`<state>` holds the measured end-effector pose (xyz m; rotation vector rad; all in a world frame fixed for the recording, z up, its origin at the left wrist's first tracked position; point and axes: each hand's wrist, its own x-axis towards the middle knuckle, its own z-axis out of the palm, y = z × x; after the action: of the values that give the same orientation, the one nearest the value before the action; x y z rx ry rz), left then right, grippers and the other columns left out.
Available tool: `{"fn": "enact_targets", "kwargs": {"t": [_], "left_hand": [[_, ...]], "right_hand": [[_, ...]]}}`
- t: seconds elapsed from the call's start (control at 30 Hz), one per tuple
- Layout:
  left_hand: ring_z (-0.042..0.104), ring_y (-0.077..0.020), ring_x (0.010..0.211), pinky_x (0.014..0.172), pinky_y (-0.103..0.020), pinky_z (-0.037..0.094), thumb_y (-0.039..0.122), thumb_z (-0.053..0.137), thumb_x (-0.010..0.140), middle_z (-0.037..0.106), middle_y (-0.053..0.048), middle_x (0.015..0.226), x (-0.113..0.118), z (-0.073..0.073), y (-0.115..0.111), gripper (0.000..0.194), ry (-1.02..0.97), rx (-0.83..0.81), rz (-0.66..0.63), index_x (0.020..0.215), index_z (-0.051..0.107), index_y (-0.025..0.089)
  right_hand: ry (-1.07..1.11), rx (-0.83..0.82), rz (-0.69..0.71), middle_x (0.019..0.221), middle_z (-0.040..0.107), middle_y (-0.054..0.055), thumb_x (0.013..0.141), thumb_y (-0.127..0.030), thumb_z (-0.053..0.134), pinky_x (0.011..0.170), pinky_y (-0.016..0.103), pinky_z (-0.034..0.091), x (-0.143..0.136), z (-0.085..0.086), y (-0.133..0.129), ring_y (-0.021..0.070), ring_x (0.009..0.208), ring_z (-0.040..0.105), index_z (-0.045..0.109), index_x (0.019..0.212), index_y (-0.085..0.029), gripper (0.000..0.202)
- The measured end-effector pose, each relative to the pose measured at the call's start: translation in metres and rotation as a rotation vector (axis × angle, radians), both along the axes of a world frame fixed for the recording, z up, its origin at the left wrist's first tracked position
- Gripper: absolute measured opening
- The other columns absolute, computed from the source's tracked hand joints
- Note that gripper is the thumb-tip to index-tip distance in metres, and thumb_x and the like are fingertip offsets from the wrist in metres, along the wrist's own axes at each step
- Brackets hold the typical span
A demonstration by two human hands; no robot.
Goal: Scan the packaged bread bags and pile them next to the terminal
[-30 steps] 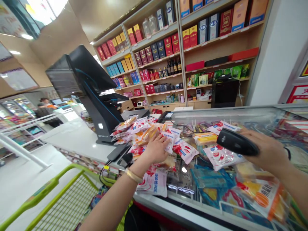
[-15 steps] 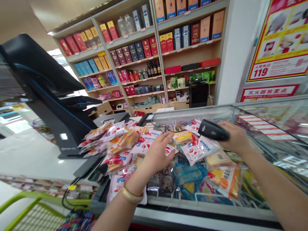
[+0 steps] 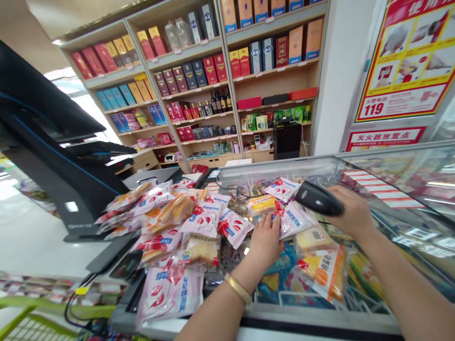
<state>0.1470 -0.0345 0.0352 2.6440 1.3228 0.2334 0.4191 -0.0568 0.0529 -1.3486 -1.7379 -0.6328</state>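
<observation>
My right hand (image 3: 350, 210) is wrapped round a black handheld scanner (image 3: 320, 198), held above the glass freezer top. My left hand (image 3: 266, 237), a gold bangle at its wrist, has its fingers on the left edge of a white-and-red snack packet (image 3: 295, 219); whether they grip it is unclear. Just behind them lies a yellow packet (image 3: 263, 205). A pile of packaged snacks (image 3: 177, 213) covers the left part of the freezer. An orange-striped packet (image 3: 325, 271) lies at the right, below the scanner.
A black checkout terminal (image 3: 71, 189) stands on the white counter (image 3: 31, 237) at the left. Stocked shelves (image 3: 199, 90) rise behind. The freezer's metal rim (image 3: 305, 308) runs along the front. A green cart (image 3: 31, 322) is at the lower left.
My left hand has moved right, from beside the pile to the white-and-red packet. The scanner stays in my right hand. The view has shifted slightly.
</observation>
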Motion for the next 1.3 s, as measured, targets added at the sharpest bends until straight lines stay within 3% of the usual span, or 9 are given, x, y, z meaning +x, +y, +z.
{"fn": "enact_targets", "kwargs": {"t": [0.17, 0.33, 0.47, 0.57, 0.67, 0.87, 0.97, 1.1, 1.3], "left_hand": [[0.047, -0.0295, 0.153, 0.127, -0.047, 0.039, 0.009, 0.044, 0.096, 0.052, -0.022, 0.161, -0.006, -0.006, 0.008, 0.058, -0.162, -0.002, 0.008, 0.154, 0.051, 0.010], [0.062, -0.0286, 0.140, 0.122, -0.048, 0.046, 0.011, 0.046, 0.096, 0.067, -0.017, 0.147, -0.024, -0.001, 0.018, 0.051, -0.638, -0.145, 0.056, 0.143, 0.064, 0.015], [0.075, -0.0300, 0.114, 0.104, -0.053, 0.060, 0.034, 0.065, 0.094, 0.080, -0.011, 0.122, -0.037, 0.008, 0.023, 0.032, -1.143, -0.502, 0.215, 0.121, 0.075, 0.019], [0.078, -0.0276, 0.102, 0.091, -0.048, 0.067, 0.044, 0.081, 0.083, 0.082, -0.009, 0.111, -0.043, 0.019, 0.024, 0.036, -1.488, -0.787, 0.299, 0.106, 0.075, 0.018], [0.079, -0.0239, 0.095, 0.085, -0.041, 0.069, 0.042, 0.092, 0.072, 0.082, -0.008, 0.106, -0.048, 0.031, 0.022, 0.042, -1.663, -0.874, 0.305, 0.100, 0.073, 0.017], [0.079, -0.0209, 0.093, 0.086, -0.035, 0.067, 0.029, 0.099, 0.056, 0.082, -0.006, 0.106, -0.050, 0.040, 0.019, 0.057, -1.659, -0.785, 0.264, 0.104, 0.069, 0.018], [0.078, -0.0216, 0.084, 0.071, -0.034, 0.067, 0.030, 0.095, 0.060, 0.081, -0.004, 0.100, -0.054, 0.043, 0.019, 0.054, -1.495, -0.680, 0.286, 0.106, 0.069, 0.019], [0.070, -0.0181, 0.065, 0.053, -0.027, 0.058, 0.028, 0.092, 0.057, 0.075, 0.000, 0.079, -0.068, 0.050, 0.025, 0.042, -1.256, -0.445, 0.306, 0.093, 0.071, 0.018], [0.069, -0.0168, 0.071, 0.067, -0.027, 0.056, 0.042, 0.088, 0.062, 0.077, -0.003, 0.083, -0.077, 0.053, 0.032, 0.041, -1.458, -0.272, 0.356, 0.091, 0.072, 0.017]], "right_hand": [[0.035, 0.024, -0.008, 0.096, 0.075, 0.009, 0.079, -0.032, 0.066, 0.069, 0.034, 0.055, -0.002, 0.000, -0.002, 0.0248, 0.082, 0.072, 0.072, 0.103, -0.021, 0.027], [0.033, 0.006, -0.031, 0.094, 0.075, 0.009, 0.079, -0.036, 0.067, 0.068, 0.034, 0.055, -0.004, 0.003, -0.003, 0.0247, 0.081, 0.072, 0.072, 0.099, -0.022, 0.025], [-0.004, 0.085, 0.011, 0.094, 0.074, 0.007, 0.080, -0.030, 0.064, 0.067, 0.033, 0.055, -0.006, 0.009, -0.006, 0.0234, 0.079, 0.072, 0.070, 0.104, -0.022, 0.026], [-0.003, 0.108, 0.039, 0.093, 0.074, 0.007, 0.083, -0.026, 0.063, 0.067, 0.033, 0.055, -0.007, 0.013, -0.009, 0.0231, 0.078, 0.072, 0.068, 0.103, -0.023, 0.021], [0.039, 0.084, 0.067, 0.093, 0.074, 0.006, 0.084, -0.026, 0.064, 0.069, 0.035, 0.056, -0.012, 0.018, -0.014, 0.0244, 0.080, 0.072, 0.068, 0.102, -0.025, 0.019], [0.047, 0.044, 0.183, 0.097, 0.074, 0.007, 0.082, -0.025, 0.065, 0.074, 0.037, 0.057, -0.035, 0.028, -0.023, 0.0249, 0.083, 0.072, 0.072, 0.105, -0.026, 0.023], [-0.022, 0.058, 0.210, 0.098, 0.075, 0.008, 0.082, -0.021, 0.062, 0.072, 0.035, 0.055, -0.044, 0.030, -0.025, 0.0236, 0.083, 0.072, 0.072, 0.102, -0.024, 0.023], [-0.081, 0.064, 0.164, 0.095, 0.075, 0.009, 0.082, -0.023, 0.060, 0.072, 0.034, 0.054, -0.046, 0.032, -0.026, 0.0227, 0.084, 0.071, 0.072, 0.098, -0.022, 0.020], [-0.124, 0.043, 0.194, 0.097, 0.075, 0.009, 0.083, -0.024, 0.060, 0.072, 0.034, 0.054, -0.045, 0.034, -0.029, 0.0220, 0.084, 0.071, 0.072, 0.102, -0.022, 0.023]]}}
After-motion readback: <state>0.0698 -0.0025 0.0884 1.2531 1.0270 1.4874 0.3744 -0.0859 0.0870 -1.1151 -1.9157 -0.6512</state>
